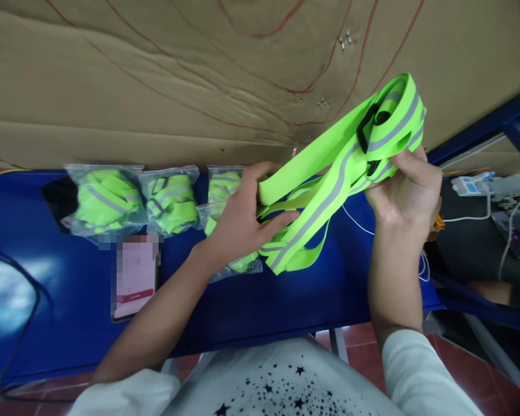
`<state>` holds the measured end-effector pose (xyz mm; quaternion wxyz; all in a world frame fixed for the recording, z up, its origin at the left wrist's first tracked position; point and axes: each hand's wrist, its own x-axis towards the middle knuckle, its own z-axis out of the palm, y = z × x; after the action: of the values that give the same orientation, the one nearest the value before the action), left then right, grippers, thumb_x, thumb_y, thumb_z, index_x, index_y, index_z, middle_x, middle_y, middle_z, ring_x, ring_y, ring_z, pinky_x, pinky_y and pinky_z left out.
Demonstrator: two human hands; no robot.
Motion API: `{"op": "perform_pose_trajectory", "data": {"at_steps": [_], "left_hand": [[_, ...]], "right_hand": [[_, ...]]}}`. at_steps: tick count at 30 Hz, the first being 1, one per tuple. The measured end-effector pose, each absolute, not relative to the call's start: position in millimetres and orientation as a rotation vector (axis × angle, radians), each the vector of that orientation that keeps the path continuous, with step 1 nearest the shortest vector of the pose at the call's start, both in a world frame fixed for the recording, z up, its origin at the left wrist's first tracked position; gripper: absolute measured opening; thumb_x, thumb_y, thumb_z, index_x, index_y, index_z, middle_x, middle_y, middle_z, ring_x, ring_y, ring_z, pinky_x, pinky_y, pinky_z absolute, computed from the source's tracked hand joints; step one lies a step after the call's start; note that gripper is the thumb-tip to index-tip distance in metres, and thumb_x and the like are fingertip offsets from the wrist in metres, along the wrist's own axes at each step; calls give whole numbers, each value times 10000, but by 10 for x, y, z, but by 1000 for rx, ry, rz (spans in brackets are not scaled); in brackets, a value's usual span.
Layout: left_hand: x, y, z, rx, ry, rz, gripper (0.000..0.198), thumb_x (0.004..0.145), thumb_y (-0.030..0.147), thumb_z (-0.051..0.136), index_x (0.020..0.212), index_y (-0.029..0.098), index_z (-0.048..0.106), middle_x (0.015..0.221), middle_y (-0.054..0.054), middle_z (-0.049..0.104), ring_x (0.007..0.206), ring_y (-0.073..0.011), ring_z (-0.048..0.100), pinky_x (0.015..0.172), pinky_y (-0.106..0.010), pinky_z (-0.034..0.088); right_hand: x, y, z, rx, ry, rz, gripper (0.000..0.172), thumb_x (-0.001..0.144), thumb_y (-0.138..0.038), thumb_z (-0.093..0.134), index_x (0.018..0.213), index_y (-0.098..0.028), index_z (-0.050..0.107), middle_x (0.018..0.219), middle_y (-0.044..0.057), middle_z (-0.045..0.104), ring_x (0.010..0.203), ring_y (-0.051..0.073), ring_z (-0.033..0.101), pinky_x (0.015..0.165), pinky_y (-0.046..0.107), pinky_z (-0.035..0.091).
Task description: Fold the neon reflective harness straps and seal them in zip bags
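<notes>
A neon-green strap vest with grey reflective stripes and black buckles (329, 179) hangs in the air above the blue table (329, 289). My right hand (405, 188) is closed on its folded upper end, held high at the right. My left hand (242, 216) pinches the lower straps between thumb and fingers near the middle. The loose strap ends droop onto the table between my hands.
Three clear bags of folded green vests (106, 199) (171, 199) (223, 185) lie in a row at the table's back, another under my left hand. A phone (134, 277) lies at left. A cardboard sheet (156, 75) stands behind. A power strip and cables (481, 185) sit at right.
</notes>
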<state>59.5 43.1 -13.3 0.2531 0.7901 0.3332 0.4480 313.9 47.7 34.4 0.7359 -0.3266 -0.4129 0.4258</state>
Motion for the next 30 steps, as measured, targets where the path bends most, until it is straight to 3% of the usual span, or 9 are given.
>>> {"op": "perform_pose_trajectory", "data": {"at_steps": [2, 5, 7, 12, 17, 21, 25, 27, 30], "left_hand": [[586, 462, -142, 1976, 825, 1191, 645, 859, 469, 781, 1334, 234, 413, 1150, -74, 672, 901, -210, 711, 730, -322, 571], [567, 499, -131, 1817, 784, 1147, 361, 899, 444, 738, 1091, 228, 522, 900, -9, 683, 755, -169, 688, 671, -299, 562], [563, 504, -121, 1809, 805, 1153, 307, 886, 419, 756, 976, 220, 541, 851, -1, 676, 755, -168, 685, 673, -296, 560], [596, 466, -155, 1869, 874, 1195, 389, 885, 330, 754, 1165, 222, 507, 987, -34, 694, 860, -203, 726, 733, -326, 587], [594, 439, -219, 1971, 1125, 1313, 404, 939, 285, 639, 1313, 231, 495, 1083, -63, 709, 765, -183, 716, 643, -294, 536], [581, 413, -154, 1897, 1192, 1318, 375, 1026, 321, 506, 1394, 252, 496, 941, -28, 740, 642, -148, 637, 624, -291, 504], [562, 425, 2, 1799, 1147, 1193, 286, 1045, 430, 490, 1030, 227, 691, 751, 2, 673, 604, -140, 557, 571, -283, 453], [540, 461, 49, 1822, 1092, 1135, 365, 1020, 454, 535, 775, 214, 659, 653, 12, 582, 587, -138, 518, 545, -286, 425], [493, 521, 57, 1857, 994, 1104, 387, 971, 466, 622, 676, 216, 614, 591, 23, 512, 560, -139, 493, 528, -292, 420]], "right_hand": [[3170, 486, 339, -721, -895, 925, 204, 693, -137, 783, 721, -297, 660, 843, -58, 787, 928, 180, 759, 1001, 362, 588], [3193, 489, 329, -707, -899, 912, 206, 689, -140, 793, 721, -294, 660, 867, -60, 785, 906, 168, 753, 980, 341, 584], [3196, 493, 319, -702, -917, 910, 195, 694, -149, 791, 715, -294, 662, 868, -58, 783, 898, 165, 750, 970, 332, 582], [3198, 511, 298, -710, -967, 906, 173, 690, -177, 782, 731, -301, 669, 834, -57, 776, 878, 173, 743, 953, 339, 588], [3148, 511, 293, -708, -958, 898, 231, 656, -188, 830, 789, -288, 669, 829, -59, 772, 812, 181, 741, 943, 365, 594], [3135, 509, 289, -724, -940, 900, 312, 614, -190, 849, 847, -288, 666, 817, -61, 768, 808, 205, 746, 971, 416, 593], [3196, 503, 294, -771, -940, 889, 290, 644, -219, 831, 880, -287, 679, 875, -39, 776, 920, 228, 758, 979, 408, 582], [3215, 497, 298, -787, -946, 895, 271, 673, -208, 813, 891, -313, 692, 911, -47, 783, 990, 226, 753, 1012, 407, 563], [3219, 490, 302, -800, -956, 897, 221, 705, -187, 783, 829, -343, 688, 939, -68, 792, 1007, 215, 749, 1057, 413, 542]]}}
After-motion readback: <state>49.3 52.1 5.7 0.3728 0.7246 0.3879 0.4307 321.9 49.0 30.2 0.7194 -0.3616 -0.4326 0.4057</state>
